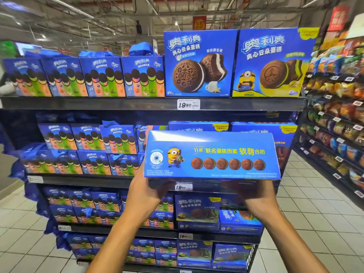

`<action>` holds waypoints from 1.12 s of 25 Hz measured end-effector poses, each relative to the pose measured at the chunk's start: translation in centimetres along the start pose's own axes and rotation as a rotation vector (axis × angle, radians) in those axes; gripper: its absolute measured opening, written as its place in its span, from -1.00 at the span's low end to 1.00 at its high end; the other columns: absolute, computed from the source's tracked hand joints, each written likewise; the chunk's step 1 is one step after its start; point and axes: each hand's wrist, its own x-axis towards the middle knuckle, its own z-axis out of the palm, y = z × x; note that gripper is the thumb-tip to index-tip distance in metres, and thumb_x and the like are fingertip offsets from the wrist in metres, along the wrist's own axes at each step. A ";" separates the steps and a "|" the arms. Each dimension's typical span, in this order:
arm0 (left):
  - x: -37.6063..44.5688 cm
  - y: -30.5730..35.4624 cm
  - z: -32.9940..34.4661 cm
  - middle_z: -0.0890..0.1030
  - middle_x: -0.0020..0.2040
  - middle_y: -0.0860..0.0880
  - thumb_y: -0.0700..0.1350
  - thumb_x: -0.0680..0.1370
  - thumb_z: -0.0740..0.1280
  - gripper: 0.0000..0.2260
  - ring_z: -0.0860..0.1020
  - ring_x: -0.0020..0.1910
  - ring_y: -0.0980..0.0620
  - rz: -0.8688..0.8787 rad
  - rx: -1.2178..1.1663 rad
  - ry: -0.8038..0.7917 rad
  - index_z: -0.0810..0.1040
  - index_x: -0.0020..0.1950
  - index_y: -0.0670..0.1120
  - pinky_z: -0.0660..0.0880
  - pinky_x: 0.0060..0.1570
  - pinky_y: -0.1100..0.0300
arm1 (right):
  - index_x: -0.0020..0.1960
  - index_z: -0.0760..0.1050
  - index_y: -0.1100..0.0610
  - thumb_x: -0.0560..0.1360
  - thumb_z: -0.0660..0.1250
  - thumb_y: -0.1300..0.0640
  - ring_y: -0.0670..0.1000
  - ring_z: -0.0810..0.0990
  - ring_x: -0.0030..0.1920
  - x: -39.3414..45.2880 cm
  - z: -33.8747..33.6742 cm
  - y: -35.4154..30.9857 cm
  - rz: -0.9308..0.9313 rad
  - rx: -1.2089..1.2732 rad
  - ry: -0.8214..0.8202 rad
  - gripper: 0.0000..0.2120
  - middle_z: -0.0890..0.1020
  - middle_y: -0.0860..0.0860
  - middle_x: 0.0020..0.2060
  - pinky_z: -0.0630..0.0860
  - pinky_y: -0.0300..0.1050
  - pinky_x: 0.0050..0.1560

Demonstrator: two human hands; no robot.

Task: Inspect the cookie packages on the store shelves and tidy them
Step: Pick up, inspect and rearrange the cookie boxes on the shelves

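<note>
Both hands, left hand (146, 191) and right hand (254, 194), grip the blue box (211, 154) from below; it may tip forward off the fingers.

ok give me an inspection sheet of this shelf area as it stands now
surface: dark shelves carrying price tags
job's things: blue cookie box held flat at the second shelf; two large boxes upright on top shelf
clutter: blue wrap bunched down the shelf's left side
grippers: left hand and right hand grip the box from below
cables: nothing seen
surroundings: snack aisle at right, tiled floor
</note>
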 end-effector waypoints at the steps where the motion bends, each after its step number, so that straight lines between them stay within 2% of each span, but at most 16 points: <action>1: 0.1 -0.2 -0.3 0.64 0.10 0.20 -0.07 0.32 0.63 -0.49 0.59 0.13 0.13 0.032 0.056 -0.034 0.54 0.15 0.29 0.55 0.08 0.24 | -0.25 0.72 -0.02 -0.21 0.71 -0.26 -0.08 0.73 -0.25 0.1 0.3 -0.3 -0.005 -0.103 0.046 -0.39 0.73 -0.12 -0.30 0.69 0.05 -0.13; 2: 0.1 -0.6 -0.5 0.64 0.04 0.29 0.06 0.28 0.63 -0.49 0.59 0.09 0.21 0.025 0.070 -0.037 0.52 0.13 0.32 0.52 0.01 0.40 | -0.21 0.70 0.00 -0.13 0.72 -0.20 -0.09 0.73 -0.20 0.5 0.0 0.3 -0.059 -0.174 0.076 -0.44 0.73 -0.13 -0.28 0.70 0.03 -0.07; 3: 0.0 -0.3 -0.7 0.61 0.02 0.34 0.18 0.23 0.61 -0.46 0.57 0.08 0.25 -0.003 0.051 -0.041 0.49 0.14 0.34 0.49 -0.03 0.48 | -0.14 0.68 0.02 -0.04 0.74 -0.07 -0.11 0.73 -0.13 0.4 -0.1 0.4 -0.099 -0.200 0.107 -0.47 0.74 -0.13 -0.22 0.69 -0.05 -0.03; 4: 0.1 -0.4 -0.9 0.59 0.06 0.36 0.26 0.18 0.60 -0.36 0.55 0.10 0.29 -0.033 0.026 -0.033 0.46 0.20 0.34 0.48 -0.02 0.50 | -0.02 0.64 0.01 0.01 0.75 0.03 -0.15 0.72 -0.07 0.4 -0.5 0.8 -0.141 -0.255 0.133 -0.42 0.75 -0.14 -0.13 0.65 -0.20 -0.01; 6: 0.0 -0.6 -1.1 0.52 0.25 0.32 0.33 0.12 0.59 -0.10 0.49 0.22 0.31 -0.061 -0.003 -0.059 0.33 0.40 0.24 0.48 0.10 0.46 | 0.17 0.52 -0.10 0.08 0.70 -0.03 -0.22 0.68 0.03 0.6 -0.5 0.5 -0.186 -0.344 0.150 -0.30 0.71 -0.21 0.03 0.54 -0.41 0.01; 8: -0.2 -0.5 -1.2 0.46 0.41 0.17 0.26 0.14 0.62 0.03 0.46 0.33 0.19 -0.077 -0.064 -0.088 0.25 0.52 0.14 0.46 0.27 0.26 | 0.21 0.47 -0.27 0.13 0.67 -0.07 -0.20 0.67 0.09 0.7 -0.7 0.2 -0.191 -0.370 0.125 -0.29 0.69 -0.23 0.10 0.52 -0.44 0.02; 9: -0.1 -0.4 -1.2 0.46 0.42 0.12 0.21 0.16 0.63 0.02 0.46 0.36 0.14 -0.072 -0.086 -0.094 0.24 0.54 0.11 0.46 0.31 0.15 | 0.19 0.47 -0.31 0.15 0.66 -0.07 -0.19 0.67 0.09 0.6 -0.5 0.1 -0.182 -0.376 0.124 -0.32 0.69 -0.22 0.10 0.53 -0.44 0.01; 10: -0.1 -0.4 -1.2 0.49 0.40 0.13 0.16 0.19 0.62 -0.01 0.47 0.35 0.13 -0.051 -0.103 -0.099 0.25 0.54 0.10 0.48 0.30 0.12 | 0.18 0.48 -0.32 0.16 0.66 -0.07 -0.19 0.68 0.08 0.6 -0.5 0.0 -0.183 -0.372 0.118 -0.34 0.69 -0.22 0.09 0.54 -0.43 -0.01; 13: -0.2 0.1 -1.1 0.55 0.32 0.19 0.07 0.23 0.60 -0.08 0.52 0.30 0.18 -0.028 -0.168 -0.092 0.29 0.53 0.09 0.53 0.15 0.31 | 0.17 0.52 -0.27 0.16 0.67 -0.16 -0.14 0.70 0.04 0.4 0.0 -0.5 -0.173 -0.325 0.093 -0.36 0.71 -0.16 0.08 0.58 -0.38 -0.06; 17: 0.0 0.9 -0.7 0.61 0.26 0.14 -0.15 0.31 0.60 -0.18 0.59 0.22 0.13 -0.031 -0.260 -0.099 0.33 0.51 0.02 0.57 0.05 0.30 | 0.16 0.55 -0.19 0.19 0.64 -0.06 -0.07 0.72 0.02 0.8 0.1 -1.0 -0.119 -0.261 0.083 -0.43 0.73 -0.07 0.07 0.61 -0.28 -0.09; 21: 0.3 1.3 -0.6 0.60 0.30 0.10 -0.09 0.29 0.56 -0.24 0.59 0.23 0.12 -0.095 -0.298 -0.107 0.37 0.45 0.14 0.56 0.17 0.21 | 0.11 0.58 -0.23 0.24 0.58 -0.11 -0.06 0.74 -0.01 1.0 0.0 -1.1 -0.031 -0.221 0.083 -0.54 0.74 -0.09 0.03 0.61 -0.28 -0.16; 24: 0.3 1.3 -0.3 0.66 0.20 0.09 -0.08 0.30 0.53 -0.34 0.63 0.15 0.11 -0.125 -0.319 -0.133 0.43 0.38 0.11 0.59 0.00 0.27 | 0.09 0.58 -0.27 0.24 0.56 -0.17 -0.05 0.74 -0.01 0.9 -0.3 -0.5 0.039 -0.206 0.098 -0.56 0.74 -0.11 0.04 0.62 -0.26 -0.18; 28: 0.3 1.6 0.0 0.69 0.14 0.08 -0.08 0.32 0.52 -0.44 0.67 0.06 0.09 -0.147 -0.352 -0.136 0.48 0.29 0.11 0.60 -0.12 0.30 | 0.18 0.56 -0.19 0.23 0.58 -0.20 0.04 0.75 0.00 1.0 -0.8 -0.1 0.138 -0.164 0.097 -0.46 0.74 -0.03 0.07 0.65 -0.19 -0.17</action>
